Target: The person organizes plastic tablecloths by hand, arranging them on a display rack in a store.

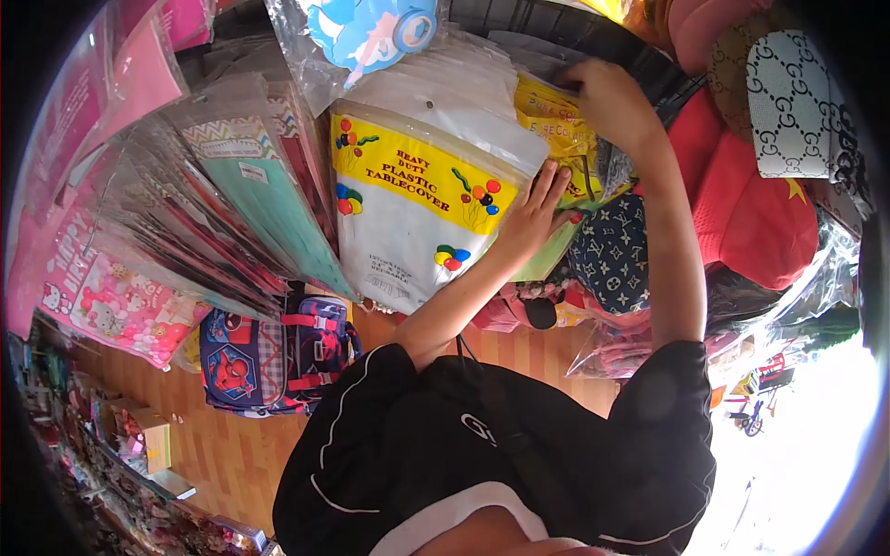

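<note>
Tablecover pkg (419,208), LH (531,221) at edge, RH (612,104) beyond

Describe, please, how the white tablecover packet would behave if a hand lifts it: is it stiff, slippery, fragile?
The white tablecover packet would probably bend rather than stay rigid, since it looks flat and its label says plastic. Its shiny clear wrapping may feel slippery. It seems unlikely to break, as the label reads "heavy duty".

Black rack (593,35) | packaged tablecovers (408,246) in front | wooden floor (218,454) | backpack (246,357) over it, contact unclear
</note>
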`<state>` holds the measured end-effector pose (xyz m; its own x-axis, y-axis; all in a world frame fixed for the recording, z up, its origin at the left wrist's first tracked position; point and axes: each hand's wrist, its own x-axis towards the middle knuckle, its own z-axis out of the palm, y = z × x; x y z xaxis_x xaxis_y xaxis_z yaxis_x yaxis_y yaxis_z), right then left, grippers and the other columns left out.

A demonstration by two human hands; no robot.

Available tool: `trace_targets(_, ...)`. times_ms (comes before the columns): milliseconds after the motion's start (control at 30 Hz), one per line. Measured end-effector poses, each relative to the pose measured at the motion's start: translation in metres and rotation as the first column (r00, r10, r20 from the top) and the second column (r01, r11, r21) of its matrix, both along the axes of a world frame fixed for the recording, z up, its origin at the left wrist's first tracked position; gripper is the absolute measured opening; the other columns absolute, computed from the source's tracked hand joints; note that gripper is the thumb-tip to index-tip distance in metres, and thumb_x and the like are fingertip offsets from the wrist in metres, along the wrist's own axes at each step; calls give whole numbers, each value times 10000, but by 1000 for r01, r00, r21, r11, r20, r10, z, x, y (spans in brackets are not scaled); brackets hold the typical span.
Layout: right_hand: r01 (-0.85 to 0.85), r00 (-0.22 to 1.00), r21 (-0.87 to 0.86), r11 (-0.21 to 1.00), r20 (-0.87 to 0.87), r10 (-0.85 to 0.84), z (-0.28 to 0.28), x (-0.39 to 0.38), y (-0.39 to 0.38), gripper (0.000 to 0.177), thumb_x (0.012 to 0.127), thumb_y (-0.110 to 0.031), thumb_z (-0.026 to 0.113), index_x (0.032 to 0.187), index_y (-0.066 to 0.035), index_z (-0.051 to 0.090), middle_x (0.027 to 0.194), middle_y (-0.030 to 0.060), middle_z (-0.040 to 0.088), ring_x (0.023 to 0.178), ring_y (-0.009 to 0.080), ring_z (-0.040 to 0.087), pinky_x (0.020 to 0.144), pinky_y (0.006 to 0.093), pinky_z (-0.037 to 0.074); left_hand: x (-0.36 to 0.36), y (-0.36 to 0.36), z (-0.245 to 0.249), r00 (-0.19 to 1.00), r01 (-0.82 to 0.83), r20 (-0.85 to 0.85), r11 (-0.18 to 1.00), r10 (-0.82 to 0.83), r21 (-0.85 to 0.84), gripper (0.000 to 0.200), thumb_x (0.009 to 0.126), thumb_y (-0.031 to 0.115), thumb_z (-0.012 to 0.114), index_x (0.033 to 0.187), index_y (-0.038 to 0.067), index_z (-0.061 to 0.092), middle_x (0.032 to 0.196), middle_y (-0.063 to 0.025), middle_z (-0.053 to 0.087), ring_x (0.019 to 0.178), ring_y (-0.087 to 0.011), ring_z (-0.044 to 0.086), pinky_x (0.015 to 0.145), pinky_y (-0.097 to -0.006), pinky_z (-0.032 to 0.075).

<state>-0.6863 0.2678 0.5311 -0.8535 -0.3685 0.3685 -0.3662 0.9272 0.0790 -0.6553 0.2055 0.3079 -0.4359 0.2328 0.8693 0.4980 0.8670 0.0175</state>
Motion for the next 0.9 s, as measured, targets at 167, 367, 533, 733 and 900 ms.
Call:
trace_targets(167,-179,972,132,975,179,154,7,-28,-19,292,633,23,463,890,14,600,906,192,582,895,315,547,798,344,424,-5,8,-8,999,31,9,998,-31,52,814,661,581,563,1272,91,339,1388,-136,144,1283,-341,65,896,-644,-35)
trace_targets(367,-114,982,325,939,183,56,13,-12,-30,252,651,1,494,881,31,593,865,181,590,879,308,559,779,348,438,-9,10,-9,997,54,-67,995,-48,88,843,637,575,590,1256,59,343,1385,-158,130,1286,-347,24,887,-665,-59)
trace_targets(533,62,996,308,949,45,-80,-5,1,2,258,676,-24,491,910,31,585,868,192,584,877,320,555,791,359,437,-9,9,-8,998,36,-62,996,-31,82,830,642,584,580,1249,64,354,1385,-154,128,1288,-338,21,890,-667,-57)
trace_targets(733,42,969,36,998,-243,-32,-26,23,39,182,700,-81,470,814,-28,601,800,164,598,751,335,583,673,394,475,-13,9,-13,996,29,-81,996,-23,82,866,642,606,565,1276,75,307,1387,-148,126,1289,-331,31,899,-660,-50)
trace_targets(900,144,950,199,969,-301,-79,-24,39,27,93,668,-77,498,686,-32,576,650,146,574,633,280,600,573,340,488,-15,10,-12,995,20,-96,996,-12,82,855,646,611,557,1275,86,313,1384,-149,134,1288,-333,36,893,-665,-50)
